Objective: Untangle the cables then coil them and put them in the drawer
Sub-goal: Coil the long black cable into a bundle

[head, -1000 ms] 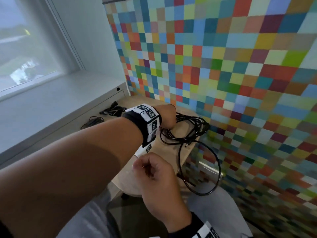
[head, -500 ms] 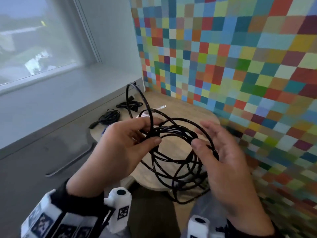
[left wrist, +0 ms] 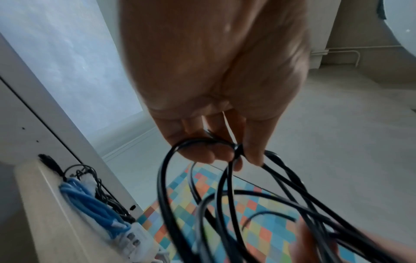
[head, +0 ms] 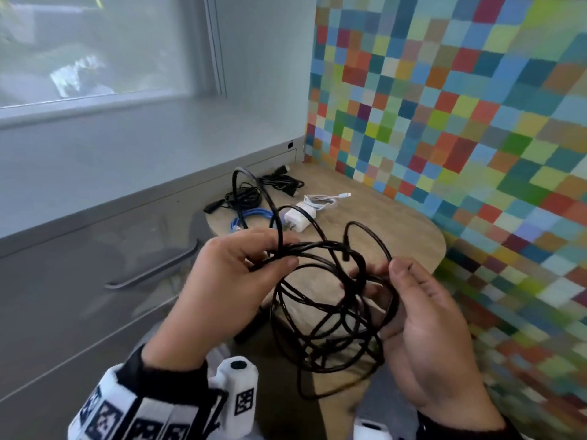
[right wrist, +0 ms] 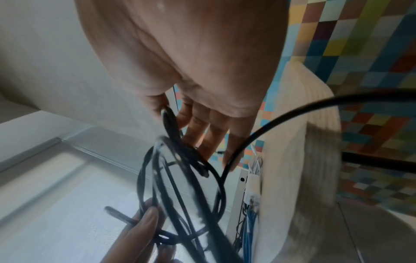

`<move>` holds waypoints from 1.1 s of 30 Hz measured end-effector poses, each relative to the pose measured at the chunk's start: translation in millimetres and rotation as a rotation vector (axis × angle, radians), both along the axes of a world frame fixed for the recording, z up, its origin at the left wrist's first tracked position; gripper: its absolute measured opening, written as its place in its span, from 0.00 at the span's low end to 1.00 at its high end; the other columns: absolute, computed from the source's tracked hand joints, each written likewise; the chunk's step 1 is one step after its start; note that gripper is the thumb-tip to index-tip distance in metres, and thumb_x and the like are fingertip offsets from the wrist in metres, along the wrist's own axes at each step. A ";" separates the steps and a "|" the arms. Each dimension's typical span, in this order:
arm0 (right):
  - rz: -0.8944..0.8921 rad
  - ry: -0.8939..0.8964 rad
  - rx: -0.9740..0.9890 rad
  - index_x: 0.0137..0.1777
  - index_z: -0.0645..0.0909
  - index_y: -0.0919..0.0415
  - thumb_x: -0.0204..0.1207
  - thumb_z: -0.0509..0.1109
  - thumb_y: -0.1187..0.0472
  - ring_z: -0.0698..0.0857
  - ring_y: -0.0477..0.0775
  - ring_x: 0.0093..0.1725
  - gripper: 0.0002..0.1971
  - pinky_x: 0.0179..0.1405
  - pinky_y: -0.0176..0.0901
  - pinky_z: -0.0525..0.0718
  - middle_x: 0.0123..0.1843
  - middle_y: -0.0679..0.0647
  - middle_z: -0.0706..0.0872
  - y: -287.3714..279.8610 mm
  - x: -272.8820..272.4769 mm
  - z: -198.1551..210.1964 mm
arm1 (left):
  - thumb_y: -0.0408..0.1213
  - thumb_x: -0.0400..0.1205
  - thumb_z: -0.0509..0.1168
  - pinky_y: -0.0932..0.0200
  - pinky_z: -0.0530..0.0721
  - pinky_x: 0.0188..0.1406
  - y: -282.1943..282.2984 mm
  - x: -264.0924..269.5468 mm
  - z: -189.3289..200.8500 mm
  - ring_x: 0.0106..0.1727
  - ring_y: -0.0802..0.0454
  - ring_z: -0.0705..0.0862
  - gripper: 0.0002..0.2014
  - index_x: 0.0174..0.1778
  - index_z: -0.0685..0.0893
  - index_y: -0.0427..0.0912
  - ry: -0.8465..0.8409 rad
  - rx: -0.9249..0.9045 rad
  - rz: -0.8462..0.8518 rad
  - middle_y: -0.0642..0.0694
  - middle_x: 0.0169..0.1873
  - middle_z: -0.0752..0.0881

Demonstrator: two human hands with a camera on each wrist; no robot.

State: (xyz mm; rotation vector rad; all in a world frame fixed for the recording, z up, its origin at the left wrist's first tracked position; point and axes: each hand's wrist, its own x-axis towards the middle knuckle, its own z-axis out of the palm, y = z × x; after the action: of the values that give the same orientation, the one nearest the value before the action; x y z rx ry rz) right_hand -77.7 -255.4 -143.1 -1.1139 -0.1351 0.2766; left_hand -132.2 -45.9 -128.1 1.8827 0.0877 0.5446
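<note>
Both hands are raised side by side, palms turned inward. The left hand (head: 222, 281) pinches with thumb and fingers; the right hand (head: 425, 331) curls loosely, thumb forward.

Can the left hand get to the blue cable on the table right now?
Probably not yet. The left hand pinches the tangled black cable, which the right hand also holds. The blue cable lies uncovered just beyond it, so the path looks free once it lets go.
</note>
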 end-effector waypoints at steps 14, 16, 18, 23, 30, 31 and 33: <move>0.172 -0.191 0.155 0.53 0.92 0.60 0.66 0.86 0.53 0.90 0.57 0.45 0.18 0.41 0.47 0.91 0.45 0.61 0.90 -7.4 -4.5 -10.4 | 0.43 0.85 0.70 0.53 0.74 0.28 14.3 -6.0 -5.6 0.24 0.52 0.76 0.09 0.50 0.81 0.42 0.006 -0.145 0.115 0.46 0.35 0.91; 0.152 -0.222 0.083 0.49 0.93 0.58 0.61 0.89 0.48 0.90 0.55 0.46 0.20 0.44 0.44 0.90 0.46 0.59 0.91 -4.0 -5.0 -13.8 | 0.43 0.86 0.69 0.55 0.71 0.27 8.0 -4.5 -7.7 0.22 0.59 0.75 0.09 0.50 0.80 0.43 0.039 -0.148 0.118 0.45 0.35 0.91; 0.133 -0.218 0.022 0.47 0.94 0.56 0.56 0.90 0.41 0.90 0.52 0.44 0.25 0.44 0.40 0.90 0.44 0.57 0.92 0.9 -4.3 -13.5 | 0.42 0.86 0.69 0.53 0.72 0.25 0.3 -2.0 -9.5 0.22 0.58 0.75 0.07 0.47 0.79 0.46 0.072 -0.177 0.135 0.46 0.37 0.92; 0.065 -0.158 -0.089 0.46 0.92 0.54 0.76 0.77 0.52 0.91 0.50 0.38 0.07 0.39 0.40 0.91 0.41 0.58 0.92 1.6 -0.9 -20.0 | 0.44 0.84 0.73 0.46 0.84 0.31 -10.9 2.2 -14.7 0.27 0.47 0.84 0.07 0.47 0.80 0.50 0.121 -0.158 0.138 0.46 0.40 0.87; -0.141 0.085 0.044 0.50 0.81 0.57 0.92 0.60 0.63 0.93 0.66 0.42 0.10 0.43 0.62 0.93 0.40 0.65 0.89 -11.7 16.3 -31.6 | 0.35 0.84 0.72 0.33 0.91 0.53 -16.8 1.3 -18.1 0.46 0.46 0.93 0.09 0.54 0.87 0.56 0.172 -0.144 0.044 0.51 0.49 0.92; -0.149 0.098 0.069 0.51 0.80 0.56 0.92 0.59 0.62 0.93 0.67 0.43 0.10 0.43 0.61 0.93 0.38 0.63 0.88 -11.4 16.9 -34.5 | 0.35 0.84 0.73 0.36 0.91 0.56 -14.8 2.4 -19.5 0.50 0.49 0.92 0.10 0.51 0.88 0.58 0.163 -0.112 0.051 0.55 0.55 0.90; -0.160 0.123 0.123 0.52 0.78 0.57 0.93 0.58 0.61 0.93 0.67 0.44 0.10 0.40 0.57 0.92 0.35 0.58 0.84 -9.7 17.6 -38.2 | 0.36 0.82 0.74 0.45 0.89 0.63 -11.6 3.5 -21.6 0.57 0.57 0.90 0.11 0.44 0.90 0.61 0.166 -0.020 0.047 0.64 0.63 0.84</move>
State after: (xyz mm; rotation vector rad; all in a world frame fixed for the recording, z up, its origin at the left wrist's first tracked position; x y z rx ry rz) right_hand -60.0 -265.1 -181.4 -0.9775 0.0455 0.1903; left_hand -128.7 -57.5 -149.7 1.9075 0.2465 0.4173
